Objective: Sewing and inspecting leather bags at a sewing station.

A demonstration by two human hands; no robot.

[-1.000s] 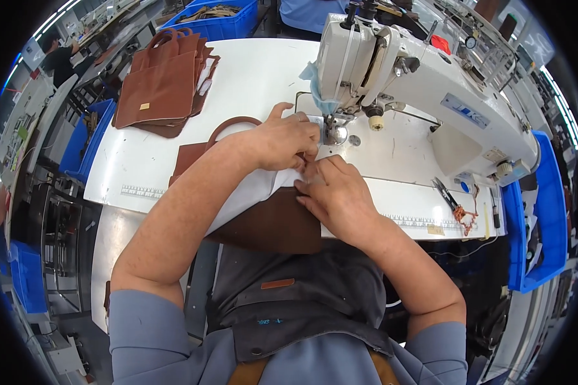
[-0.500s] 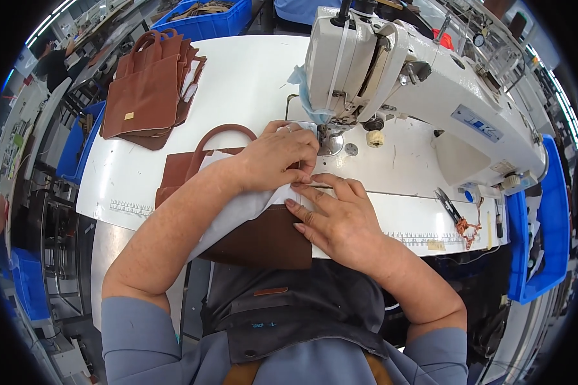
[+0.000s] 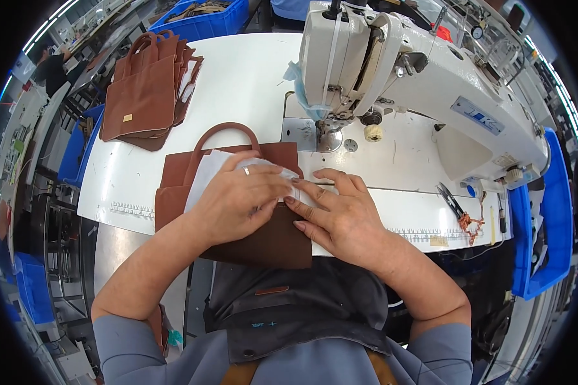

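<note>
1. Works at a glossy white surface [image 3: 250, 77], beside a white metal sewing machine [image 3: 424, 70].
2. Has a reddish-brown leather handled bag [image 3: 173, 173] overhanging the front edge, with open room behind.
3. Spreads right hand [image 3: 347, 215] fingers wide; curls left hand [image 3: 244, 199] fingers over white cloth [image 3: 205, 173], cannot tell whether gripped.
4. Displays a blue-and-silver lettered plate [image 3: 478, 116] on the machine.

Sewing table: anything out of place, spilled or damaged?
Nothing clearly spilled or damaged. Two mild oddities: an untidy orange tangle at the handle end of the scissors, and a crumpled light-blue cloth hanging loosely against the left side of the sewing machine.
</note>
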